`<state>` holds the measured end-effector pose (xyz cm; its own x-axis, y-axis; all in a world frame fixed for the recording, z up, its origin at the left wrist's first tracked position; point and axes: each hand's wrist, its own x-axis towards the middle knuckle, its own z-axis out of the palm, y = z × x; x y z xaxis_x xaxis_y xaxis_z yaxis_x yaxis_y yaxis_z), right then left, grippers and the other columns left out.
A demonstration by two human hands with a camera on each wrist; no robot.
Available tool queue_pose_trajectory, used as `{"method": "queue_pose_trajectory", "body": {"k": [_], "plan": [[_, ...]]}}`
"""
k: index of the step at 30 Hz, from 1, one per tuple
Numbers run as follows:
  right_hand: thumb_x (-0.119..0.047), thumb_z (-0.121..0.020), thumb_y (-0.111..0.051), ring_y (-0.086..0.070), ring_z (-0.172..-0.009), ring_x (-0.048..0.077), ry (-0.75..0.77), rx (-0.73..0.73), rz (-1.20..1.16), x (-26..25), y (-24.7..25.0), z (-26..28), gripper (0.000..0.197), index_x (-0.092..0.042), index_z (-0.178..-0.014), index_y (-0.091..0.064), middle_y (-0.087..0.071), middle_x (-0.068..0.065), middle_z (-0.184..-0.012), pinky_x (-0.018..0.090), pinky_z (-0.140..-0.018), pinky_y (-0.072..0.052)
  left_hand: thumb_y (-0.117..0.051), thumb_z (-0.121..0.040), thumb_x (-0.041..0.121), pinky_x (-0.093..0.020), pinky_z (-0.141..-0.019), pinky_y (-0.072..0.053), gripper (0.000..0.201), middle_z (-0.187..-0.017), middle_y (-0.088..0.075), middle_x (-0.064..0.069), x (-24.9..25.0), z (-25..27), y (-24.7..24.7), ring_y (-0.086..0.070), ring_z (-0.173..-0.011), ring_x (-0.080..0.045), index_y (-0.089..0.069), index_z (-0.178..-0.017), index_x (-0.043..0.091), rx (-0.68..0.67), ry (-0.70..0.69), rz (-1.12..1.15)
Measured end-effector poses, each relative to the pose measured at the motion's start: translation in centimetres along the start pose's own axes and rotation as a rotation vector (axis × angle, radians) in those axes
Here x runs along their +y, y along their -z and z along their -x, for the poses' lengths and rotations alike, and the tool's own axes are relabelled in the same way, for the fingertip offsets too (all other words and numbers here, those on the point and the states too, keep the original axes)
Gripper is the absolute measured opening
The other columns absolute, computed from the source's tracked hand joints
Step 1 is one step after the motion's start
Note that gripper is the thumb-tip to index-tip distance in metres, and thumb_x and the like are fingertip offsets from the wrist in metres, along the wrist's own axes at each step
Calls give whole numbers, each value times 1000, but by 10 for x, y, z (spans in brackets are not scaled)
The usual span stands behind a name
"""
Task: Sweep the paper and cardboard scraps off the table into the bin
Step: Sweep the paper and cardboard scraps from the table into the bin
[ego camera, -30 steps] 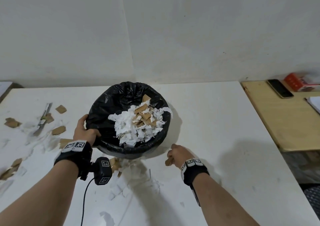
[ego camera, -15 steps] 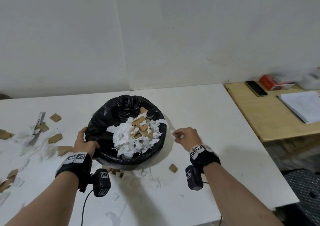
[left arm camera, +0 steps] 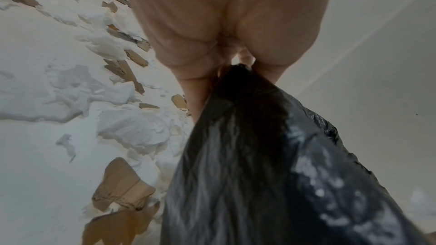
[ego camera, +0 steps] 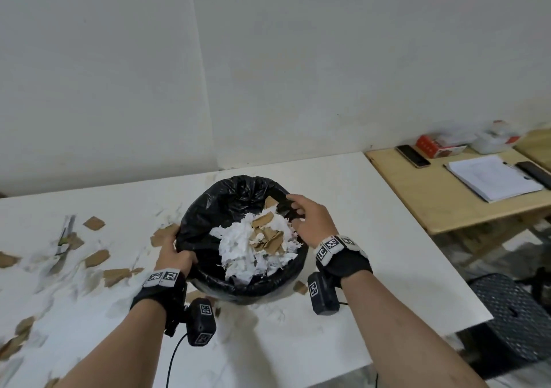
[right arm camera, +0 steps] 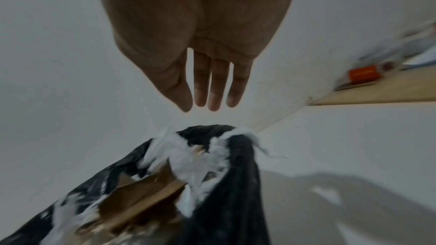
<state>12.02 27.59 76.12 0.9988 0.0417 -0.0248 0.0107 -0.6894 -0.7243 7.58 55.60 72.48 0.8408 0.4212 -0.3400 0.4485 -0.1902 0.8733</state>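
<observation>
The right hand (ego camera: 308, 220), which a second ago lay curled on the desk (ego camera: 372, 238) near a cardboard scrap (ego camera: 300, 287), has risen over the right rim of the bin (ego camera: 208, 214), fingers (right arm camera: 216, 88) now straight. The scrap is left on the desk beside the bin.

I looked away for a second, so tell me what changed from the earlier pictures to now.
The right hand left the table by the bin's near side, passed to the right of the bin, and now hangs open over the scraps in it, fingers straight, holding nothing visible. The left hand still grips the bin's left rim. Loose scraps remain on the table to the left.
</observation>
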Motion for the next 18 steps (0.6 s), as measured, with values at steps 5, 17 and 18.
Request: {"method": "queue_pose_trajectory", "body": {"k": [5,17,18], "plan": [[-5,-84,-56,-60,-102,23,-292,148,38,64,9,18,42,-21,-123,-58,-62,5,-113,33,-92,-49,-50,-80,-20,-39,-78,-48,81,-111,-38,5,-3,-9,-6,-45,-81,-22,-38,-151,18,-1,-8,-5],[-11,-89,-55,-47,-120,29,-243,-496,530,129,-100,56,18,-22,-104,-55,-44,13,-133,34,-88,-43,-49,-78,-20,-35,-62,-51,83,-126,-54,-5,-13,-44,-24,-56,-88,-31,-43,-148,25,55,38,72],[-5,-89,-52,-53,-115,29,-249,-511,517,134,-108,54,23,-27,-82,-48,-47,15,-132,33,-79,-43,-49,-77,-20,-33,-58,-49,84,-127,-56,-9,-13,-44,-24,-57,-86,-30,-43,-147,26,56,36,75]]}}
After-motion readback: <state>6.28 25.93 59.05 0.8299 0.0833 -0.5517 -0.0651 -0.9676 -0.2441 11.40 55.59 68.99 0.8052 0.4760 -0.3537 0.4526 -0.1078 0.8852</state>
